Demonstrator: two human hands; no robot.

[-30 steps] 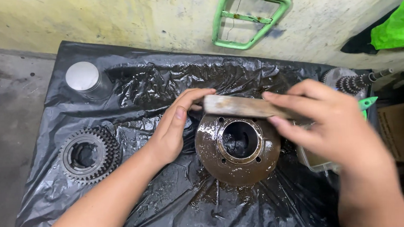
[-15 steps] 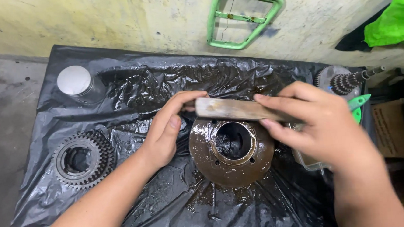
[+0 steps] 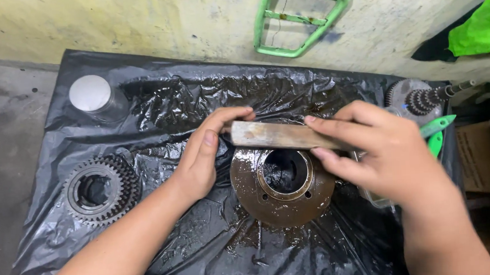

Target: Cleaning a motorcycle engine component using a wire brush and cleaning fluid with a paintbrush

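Your flat bar [image 3: 282,135] lies across the back rim of the oily round flange [image 3: 282,181] on the black plastic sheet [image 3: 158,103]. Your right hand [image 3: 382,152] clasps one end, your left hand [image 3: 203,157] pinches the other. The flange looks wet and grimy, so the scraping seems unfinished; a gear [image 3: 101,190] sits well left of it.

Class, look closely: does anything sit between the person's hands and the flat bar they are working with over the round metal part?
Nothing visible does. The left hand and right hand both grip the flat bar directly, over the round flange.
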